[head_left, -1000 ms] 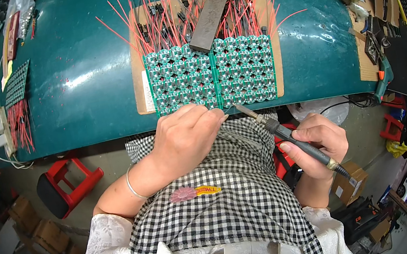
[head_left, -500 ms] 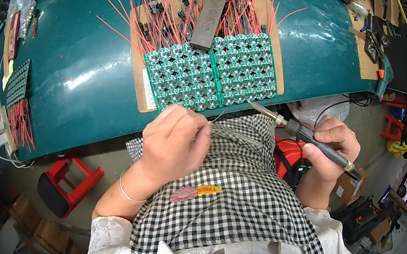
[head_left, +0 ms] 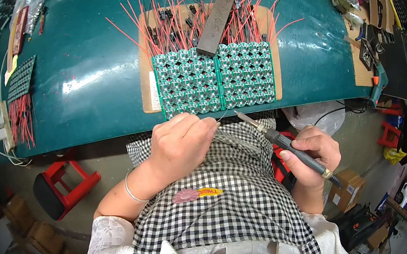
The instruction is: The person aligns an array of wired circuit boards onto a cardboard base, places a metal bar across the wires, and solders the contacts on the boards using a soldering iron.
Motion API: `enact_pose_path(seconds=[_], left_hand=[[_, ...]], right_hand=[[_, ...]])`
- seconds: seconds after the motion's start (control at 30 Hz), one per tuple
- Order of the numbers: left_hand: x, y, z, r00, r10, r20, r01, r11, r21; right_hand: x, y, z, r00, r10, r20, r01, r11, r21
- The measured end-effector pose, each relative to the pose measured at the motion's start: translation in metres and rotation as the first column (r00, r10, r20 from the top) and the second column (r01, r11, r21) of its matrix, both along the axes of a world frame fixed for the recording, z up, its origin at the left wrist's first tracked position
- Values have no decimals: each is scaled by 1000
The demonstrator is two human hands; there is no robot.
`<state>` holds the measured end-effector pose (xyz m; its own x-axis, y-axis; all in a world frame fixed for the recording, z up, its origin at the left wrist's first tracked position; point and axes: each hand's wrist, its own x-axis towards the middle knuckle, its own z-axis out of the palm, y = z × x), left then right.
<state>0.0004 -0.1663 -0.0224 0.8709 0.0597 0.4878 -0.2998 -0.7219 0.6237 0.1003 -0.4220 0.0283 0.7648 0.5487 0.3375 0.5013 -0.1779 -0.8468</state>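
My left hand (head_left: 180, 145) is closed in a pinch at the table's near edge, holding a thin strand of solder wire (head_left: 223, 115) that pokes out past the fingertips toward the right. In my right hand (head_left: 315, 150) is a soldering iron (head_left: 288, 145), gripped by its dark handle, its tip pointing up and left close to the wire's end. Just beyond both hands lies a panel of small green circuit boards (head_left: 189, 83) in rows. Red wires (head_left: 130, 19) with black connectors fan out from its far side. A flat metal bar (head_left: 221, 15) rests diagonally across the wires.
Under the panel is a brown backing board (head_left: 148, 82) on the green table (head_left: 88, 91). Another wired panel (head_left: 21, 79) and a power strip (head_left: 4, 122) are at left. Tools and a glue gun (head_left: 379, 82) lie at right. A red stool (head_left: 67, 184) stands below left.
The soldering iron and my right hand have moved left, bringing the tip nearer the solder wire. My left hand has shifted slightly right and down, and the whole view has shifted a little.
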Motion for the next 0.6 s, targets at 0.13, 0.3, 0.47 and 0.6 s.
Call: enact_pose_path(seconds=[0.13,0.3,0.47,0.6], left_hand=[[-1,0,0,1000,13,-16,-13,1000,9],[-1,-1,-2,999,27,-20,-27,1000,6],[0,-2,-2,999,31,-36,-31,999,14],[1,-1,-4,999,23,-38,-23,1000,12]], right_hand=[[-4,6,-1,1000,2,16,-2,1000,-6],[-5,12,-1,998,9,67,-7,999,-37],[-8,14,-5,982,40,187,-29,998,-61],[-16,15,-1,972,111,209,-79,984,-157]])
